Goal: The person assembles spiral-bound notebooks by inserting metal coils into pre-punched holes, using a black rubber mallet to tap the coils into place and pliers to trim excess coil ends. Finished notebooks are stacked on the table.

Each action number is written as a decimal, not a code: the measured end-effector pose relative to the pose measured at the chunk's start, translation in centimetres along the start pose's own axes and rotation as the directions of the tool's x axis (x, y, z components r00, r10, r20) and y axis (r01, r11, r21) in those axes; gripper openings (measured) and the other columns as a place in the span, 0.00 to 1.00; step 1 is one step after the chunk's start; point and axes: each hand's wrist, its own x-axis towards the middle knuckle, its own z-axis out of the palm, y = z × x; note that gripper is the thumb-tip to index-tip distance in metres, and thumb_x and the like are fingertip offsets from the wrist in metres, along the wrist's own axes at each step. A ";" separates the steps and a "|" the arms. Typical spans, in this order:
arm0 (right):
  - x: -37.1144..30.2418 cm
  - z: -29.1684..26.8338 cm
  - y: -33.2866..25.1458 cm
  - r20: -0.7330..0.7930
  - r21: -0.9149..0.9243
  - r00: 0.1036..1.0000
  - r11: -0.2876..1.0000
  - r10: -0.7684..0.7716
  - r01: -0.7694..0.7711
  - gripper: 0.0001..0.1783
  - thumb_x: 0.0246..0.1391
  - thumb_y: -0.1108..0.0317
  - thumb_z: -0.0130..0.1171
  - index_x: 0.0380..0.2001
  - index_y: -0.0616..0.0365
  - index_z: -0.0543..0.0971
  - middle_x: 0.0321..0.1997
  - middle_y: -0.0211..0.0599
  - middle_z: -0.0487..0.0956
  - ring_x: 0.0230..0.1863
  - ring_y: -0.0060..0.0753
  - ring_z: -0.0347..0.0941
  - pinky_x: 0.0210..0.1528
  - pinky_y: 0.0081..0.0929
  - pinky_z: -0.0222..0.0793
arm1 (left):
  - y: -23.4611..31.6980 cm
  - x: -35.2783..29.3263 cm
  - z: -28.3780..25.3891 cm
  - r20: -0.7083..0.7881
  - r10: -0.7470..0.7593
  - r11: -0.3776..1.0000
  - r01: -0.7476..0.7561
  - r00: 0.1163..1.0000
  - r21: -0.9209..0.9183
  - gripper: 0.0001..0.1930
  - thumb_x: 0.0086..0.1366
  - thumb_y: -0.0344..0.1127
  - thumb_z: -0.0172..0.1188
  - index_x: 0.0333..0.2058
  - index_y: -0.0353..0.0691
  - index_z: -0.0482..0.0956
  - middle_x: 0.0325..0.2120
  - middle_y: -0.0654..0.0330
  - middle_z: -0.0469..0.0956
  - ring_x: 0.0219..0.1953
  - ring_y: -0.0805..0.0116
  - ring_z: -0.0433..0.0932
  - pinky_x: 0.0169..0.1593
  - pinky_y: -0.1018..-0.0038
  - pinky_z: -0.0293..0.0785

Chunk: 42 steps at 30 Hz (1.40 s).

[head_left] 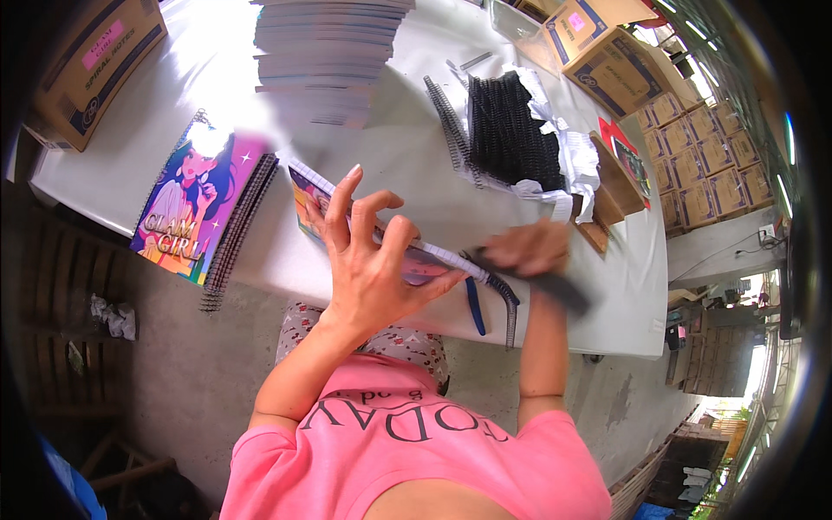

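Observation:
My left hand (368,273) holds a thin notebook (425,269) tilted up at the table's near edge, fingers on one face and thumb along its lower right part. A black wire spiral (504,293) hangs at the notebook's right end, with a bare length curving down. My right hand (529,247), smeared by motion, is beside that end. It is closed on a long dark object (563,290), too blurred to name. A tool with blue handles (475,306) lies under the notebook's right end.
To the left lie a finished-looking spiral notebook (195,199) and loose black spirals (241,230). Stacked notebooks (325,65) stand at the back. A heap of black spirals (511,130) with white paper is at right, by a wooden piece (617,178). Cardboard boxes (100,69) flank the table.

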 end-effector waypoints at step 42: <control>7.4 4.4 2.6 -0.082 -0.745 0.939 0.605 0.335 -0.281 0.13 0.34 0.78 0.57 0.29 0.61 0.82 0.33 0.46 0.80 0.34 0.34 0.77 0.37 0.20 0.70 | -6.2 2.0 -3.0 -0.014 -0.035 0.989 0.033 0.999 -0.146 0.30 0.27 0.53 0.75 0.26 0.42 0.72 0.43 0.52 0.61 0.41 0.54 0.64 0.39 0.63 0.68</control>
